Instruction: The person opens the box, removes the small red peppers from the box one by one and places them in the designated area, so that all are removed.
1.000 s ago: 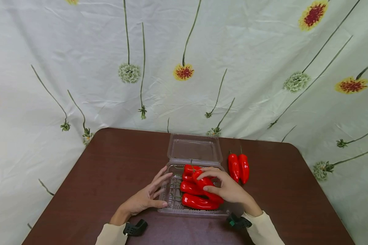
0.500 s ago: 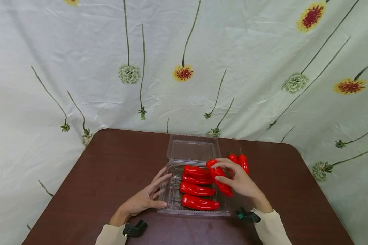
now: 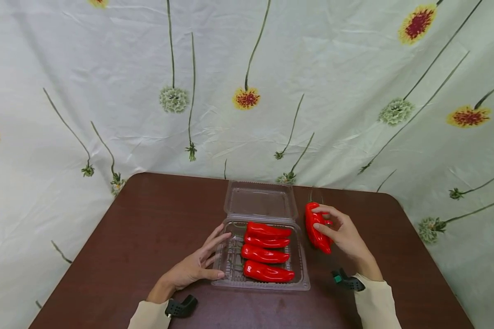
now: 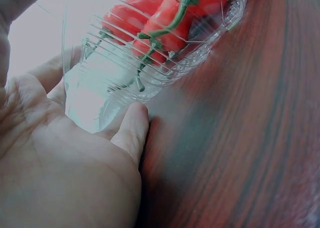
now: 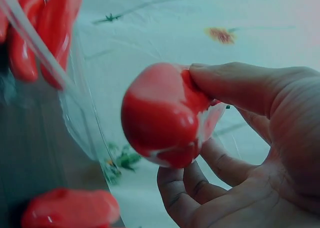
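Note:
My right hand [image 3: 347, 237] holds a red pepper [image 3: 317, 228] between thumb and fingers, to the right of a clear plastic clamshell box [image 3: 302, 281]. In the right wrist view this pepper [image 5: 160, 113] is seen end-on, its stem mostly hidden. Behind it in the head view, the other peppers on the table are largely covered. Inside the box lie several red peppers [image 3: 267, 272] in a row, green stems leftward. My left hand [image 3: 193, 269] rests at the box's left side with fingers spread, thumb near the front corner; the left wrist view shows its thumb [image 4: 132, 130] beside the clear wall.
The box's lid [image 3: 259, 198] is folded back toward the far edge of the dark wooden table [image 3: 169, 205]. A white flowered cloth [image 3: 214, 119] hangs behind the table. One red pepper [image 5: 70, 208] shows low in the right wrist view.
My right hand has lifted a pepper from on top of the others in the box and carried it right, out to the peppers on the table. The left hand has stayed in place.

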### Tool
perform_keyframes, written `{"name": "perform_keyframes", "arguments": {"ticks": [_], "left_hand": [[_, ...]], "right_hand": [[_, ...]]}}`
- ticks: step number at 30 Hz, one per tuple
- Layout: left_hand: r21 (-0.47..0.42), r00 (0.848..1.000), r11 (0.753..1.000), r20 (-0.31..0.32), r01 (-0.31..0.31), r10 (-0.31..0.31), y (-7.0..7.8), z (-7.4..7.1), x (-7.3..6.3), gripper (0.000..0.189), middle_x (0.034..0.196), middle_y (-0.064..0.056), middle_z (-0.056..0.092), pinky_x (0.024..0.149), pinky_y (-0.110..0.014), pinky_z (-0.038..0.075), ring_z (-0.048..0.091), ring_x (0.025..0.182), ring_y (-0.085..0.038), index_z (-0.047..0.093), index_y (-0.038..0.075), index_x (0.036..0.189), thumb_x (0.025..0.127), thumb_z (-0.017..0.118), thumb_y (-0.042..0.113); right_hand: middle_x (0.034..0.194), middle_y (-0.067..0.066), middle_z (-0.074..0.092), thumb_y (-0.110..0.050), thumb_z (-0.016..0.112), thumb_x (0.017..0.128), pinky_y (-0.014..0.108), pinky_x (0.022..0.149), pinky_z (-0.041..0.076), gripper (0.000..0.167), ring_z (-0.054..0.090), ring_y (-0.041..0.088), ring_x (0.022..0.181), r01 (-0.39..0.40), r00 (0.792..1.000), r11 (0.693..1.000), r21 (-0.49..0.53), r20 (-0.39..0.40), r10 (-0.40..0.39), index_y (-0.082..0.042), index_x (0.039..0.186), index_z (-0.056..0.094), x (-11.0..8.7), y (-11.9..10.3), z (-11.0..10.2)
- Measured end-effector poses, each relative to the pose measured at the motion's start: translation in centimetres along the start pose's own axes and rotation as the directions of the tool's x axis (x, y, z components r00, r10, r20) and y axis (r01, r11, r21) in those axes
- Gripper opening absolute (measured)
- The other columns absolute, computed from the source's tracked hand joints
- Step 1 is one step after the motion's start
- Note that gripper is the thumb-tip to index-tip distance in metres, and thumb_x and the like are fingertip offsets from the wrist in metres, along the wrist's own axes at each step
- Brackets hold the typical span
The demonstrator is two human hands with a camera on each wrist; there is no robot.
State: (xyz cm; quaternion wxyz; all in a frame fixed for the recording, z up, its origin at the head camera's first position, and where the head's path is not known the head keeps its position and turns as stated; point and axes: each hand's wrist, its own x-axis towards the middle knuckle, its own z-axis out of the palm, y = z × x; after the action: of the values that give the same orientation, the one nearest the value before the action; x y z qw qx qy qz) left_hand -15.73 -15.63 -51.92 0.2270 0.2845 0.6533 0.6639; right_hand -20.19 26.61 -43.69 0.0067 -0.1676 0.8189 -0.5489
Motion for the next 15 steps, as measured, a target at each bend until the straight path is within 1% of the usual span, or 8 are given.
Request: {"name": "perform_keyframes", "arguments": {"ticks": [3, 5, 7, 9, 10, 11, 12, 15], "left_hand": [[0.005, 1.000, 1.000, 0.002, 0.000, 0.000, -0.1, 0.0, 0.0, 0.089, 0.167, 0.007, -0.018, 0.118, -0.064, 0.013, -0.001, 0.154, -0.040, 0.016, 0.014, 0.162, 0.092, 0.071, 0.004], [0.006, 1.000, 1.000, 0.003, 0.002, -0.002, -0.1, 0.0, 0.0, 0.089, 0.167, 0.007, -0.018, 0.119, -0.058, 0.016, -0.001, 0.154, -0.039, 0.017, 0.015, 0.162, 0.092, 0.070, 0.003], [0.004, 1.000, 1.000, 0.004, 0.004, -0.004, -0.1, 0.0, 0.0, 0.089, 0.167, 0.007, -0.018, 0.121, -0.045, 0.021, -0.002, 0.154, -0.038, 0.016, 0.016, 0.162, 0.092, 0.070, 0.003], [0.000, 1.000, 1.000, 0.003, 0.005, -0.005, -0.1, -0.1, 0.0, 0.089, 0.167, 0.007, -0.018, 0.119, -0.031, 0.025, -0.002, 0.154, -0.038, 0.016, 0.016, 0.162, 0.092, 0.069, 0.002], [0.001, 1.000, 1.000, 0.002, 0.006, -0.006, -0.1, -0.1, 0.0, 0.089, 0.167, 0.007, -0.018, 0.117, -0.026, 0.027, -0.002, 0.154, -0.038, 0.016, 0.015, 0.162, 0.092, 0.069, 0.002], [0.003, 1.000, 1.000, 0.000, 0.007, -0.007, -0.1, -0.1, 0.0, 0.089, 0.167, 0.007, -0.018, 0.116, -0.024, 0.027, -0.001, 0.154, -0.038, 0.016, 0.015, 0.162, 0.092, 0.069, 0.002], [0.006, 1.000, 1.000, -0.001, 0.007, -0.007, -0.1, -0.1, 0.0, 0.089, 0.167, 0.006, -0.018, 0.117, -0.025, 0.027, -0.001, 0.154, -0.038, 0.016, 0.015, 0.162, 0.092, 0.069, 0.002], [0.012, 1.000, 1.000, -0.004, 0.009, -0.009, -0.1, 0.0, 0.0, 0.089, 0.167, 0.007, -0.018, 0.121, -0.040, 0.024, 0.000, 0.154, -0.039, 0.016, 0.015, 0.162, 0.092, 0.069, 0.002]], "right_hand": [[0.127, 0.015, 0.059, -0.006, 0.069, 0.094, 0.033, 0.072, 0.061, 0.039, 0.058, 0.024, 0.103, -0.002, 1.000, 1.000, 0.005, -0.022, 0.002, -0.002, 0.131, 0.058, -0.2, 0.4, -0.9], [0.124, 0.009, 0.061, -0.007, 0.069, 0.094, 0.033, 0.071, 0.061, 0.039, 0.060, 0.022, 0.102, -0.009, 0.999, 1.000, 0.009, -0.036, 0.009, -0.002, 0.131, 0.058, -0.2, 0.7, -1.3], [0.123, 0.004, 0.062, -0.008, 0.069, 0.094, 0.033, 0.071, 0.061, 0.039, 0.060, 0.021, 0.101, -0.012, 0.999, 1.000, 0.003, -0.043, 0.012, -0.002, 0.131, 0.059, -0.2, 1.0, -1.7], [0.122, 0.001, 0.062, -0.009, 0.069, 0.094, 0.032, 0.071, 0.061, 0.039, 0.060, 0.020, 0.101, -0.019, 0.998, 1.000, -0.009, -0.054, 0.019, -0.002, 0.131, 0.059, -0.1, 1.3, -2.1], [0.122, 0.000, 0.062, -0.010, 0.070, 0.094, 0.032, 0.071, 0.061, 0.039, 0.060, 0.019, 0.100, -0.028, 0.998, 1.000, -0.010, -0.062, 0.027, -0.003, 0.131, 0.060, 0.0, 1.4, -2.3], [0.122, 0.000, 0.062, -0.011, 0.070, 0.094, 0.033, 0.071, 0.061, 0.039, 0.060, 0.019, 0.100, -0.031, 0.997, 0.999, -0.016, -0.065, 0.030, -0.004, 0.131, 0.059, 0.1, 1.6, -2.5], [0.122, -0.001, 0.061, -0.011, 0.070, 0.095, 0.033, 0.070, 0.061, 0.039, 0.060, 0.018, 0.100, -0.036, 0.997, 0.999, -0.023, -0.069, 0.034, -0.004, 0.131, 0.059, 0.2, 1.7, -2.8], [0.123, -0.002, 0.060, -0.012, 0.069, 0.095, 0.032, 0.069, 0.060, 0.039, 0.060, 0.014, 0.100, -0.049, 0.995, 0.998, -0.030, -0.087, 0.046, -0.005, 0.132, 0.059, 0.3, 2.0, -3.5]]}}
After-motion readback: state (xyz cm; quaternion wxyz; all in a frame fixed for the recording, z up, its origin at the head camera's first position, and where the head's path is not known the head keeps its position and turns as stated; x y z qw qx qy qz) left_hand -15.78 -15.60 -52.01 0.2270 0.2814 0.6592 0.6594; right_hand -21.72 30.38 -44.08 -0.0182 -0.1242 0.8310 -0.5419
